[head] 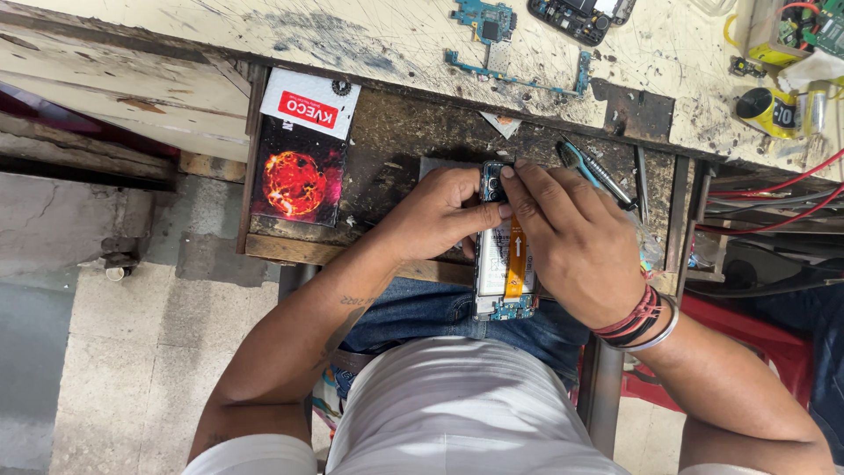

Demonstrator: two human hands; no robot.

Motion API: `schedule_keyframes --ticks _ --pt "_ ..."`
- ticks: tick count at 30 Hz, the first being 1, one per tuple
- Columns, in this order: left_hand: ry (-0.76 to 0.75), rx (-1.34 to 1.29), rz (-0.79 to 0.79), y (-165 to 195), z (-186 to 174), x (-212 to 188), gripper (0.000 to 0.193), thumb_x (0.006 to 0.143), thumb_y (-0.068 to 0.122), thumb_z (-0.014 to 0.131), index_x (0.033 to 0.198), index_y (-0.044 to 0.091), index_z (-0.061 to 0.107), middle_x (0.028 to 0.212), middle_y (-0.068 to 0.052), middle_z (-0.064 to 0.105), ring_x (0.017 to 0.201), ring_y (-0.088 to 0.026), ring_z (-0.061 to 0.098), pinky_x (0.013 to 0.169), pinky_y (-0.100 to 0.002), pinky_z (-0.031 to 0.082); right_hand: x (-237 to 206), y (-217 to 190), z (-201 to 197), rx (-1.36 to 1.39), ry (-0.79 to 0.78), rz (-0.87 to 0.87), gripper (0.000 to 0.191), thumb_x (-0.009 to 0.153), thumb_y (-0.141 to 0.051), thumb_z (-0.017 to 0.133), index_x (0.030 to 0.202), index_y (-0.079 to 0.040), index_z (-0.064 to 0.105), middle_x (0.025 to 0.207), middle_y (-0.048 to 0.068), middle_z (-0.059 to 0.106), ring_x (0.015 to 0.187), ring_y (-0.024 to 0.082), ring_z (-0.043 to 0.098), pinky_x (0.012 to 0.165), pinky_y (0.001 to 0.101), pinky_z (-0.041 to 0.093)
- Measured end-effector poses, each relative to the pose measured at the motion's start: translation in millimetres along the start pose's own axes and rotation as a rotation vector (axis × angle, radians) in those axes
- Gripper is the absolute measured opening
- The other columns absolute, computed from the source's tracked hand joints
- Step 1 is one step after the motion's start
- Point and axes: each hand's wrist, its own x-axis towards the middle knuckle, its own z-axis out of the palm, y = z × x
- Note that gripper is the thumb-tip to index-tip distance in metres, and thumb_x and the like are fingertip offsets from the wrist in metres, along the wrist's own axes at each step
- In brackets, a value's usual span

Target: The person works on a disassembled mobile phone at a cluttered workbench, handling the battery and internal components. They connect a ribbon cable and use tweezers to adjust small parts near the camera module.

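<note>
head view, near to far: an opened phone (503,273) lies over the lap against the pull-out tray (396,141), left hand (440,211) pinching its camera end steady, right hand (571,233) fingertips pressing there, tweezers (593,171) just beyond, circuit boards (492,35) farther off.

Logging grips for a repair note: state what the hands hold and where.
Both hold an opened phone at its top end: left hand on its left edge, right hand fingertips at the camera corner.
</note>
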Motion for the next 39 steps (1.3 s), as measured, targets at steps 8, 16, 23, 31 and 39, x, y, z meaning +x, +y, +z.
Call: schedule_keyframes --ticks 8,16,23,31,39 --pt "0.022 0.047 0.016 -4 0 0 0.025 0.099 0.023 0.068 0.107 -0.001 0.068 0.085 -0.004 0.072 0.071 -0.009 0.072 0.051 -0.025 0.061 1 1 4 0.007 -0.016 -0.020 0.051 0.085 -0.013 0.064 0.134 0.000 0.066 0.135 0.013 0.064 0.120 0.028 0.064 0.098 0.0385 0.054" --pt "0.016 0.057 0.029 -6 -1 1 0.023 0.099 0.021 0.067 0.108 0.001 0.067 0.087 -0.004 0.073 0.072 -0.009 0.072 0.051 -0.026 0.062 -1 1 9 0.037 0.000 -0.006 0.050 0.086 -0.013 0.064 0.135 0.001 0.066 0.135 0.014 0.063 0.121 0.030 0.064 0.098 0.0393 0.055" --pt "0.008 -0.010 -0.007 -3 1 2 0.022 0.100 0.019 0.066 0.113 0.001 0.066 0.088 -0.003 0.072 0.071 -0.008 0.070 0.051 -0.025 0.059 2 3 6 0.075 -0.014 0.023 0.049 0.087 -0.011 0.064 0.134 0.001 0.066 0.133 0.014 0.064 0.120 0.031 0.064 0.098 0.0401 0.054" --pt "0.017 0.075 0.022 -4 1 0 0.021 0.099 0.018 0.067 0.109 -0.001 0.066 0.086 -0.003 0.070 0.071 -0.008 0.070 0.051 -0.026 0.061 -2 2 2 -0.099 -0.083 -0.071 0.053 0.086 -0.017 0.058 0.134 0.005 0.063 0.135 0.018 0.062 0.123 0.031 0.063 0.109 0.0415 0.049" --pt "0.006 -0.047 -0.014 -2 6 1 0.024 0.100 0.024 0.068 0.110 0.002 0.068 0.087 -0.002 0.072 0.070 -0.007 0.070 0.050 -0.024 0.057 -1 13 0 0.325 0.017 0.082 0.043 0.088 -0.001 0.068 0.130 -0.002 0.068 0.130 0.015 0.063 0.121 0.035 0.061 0.103 0.0434 0.051"
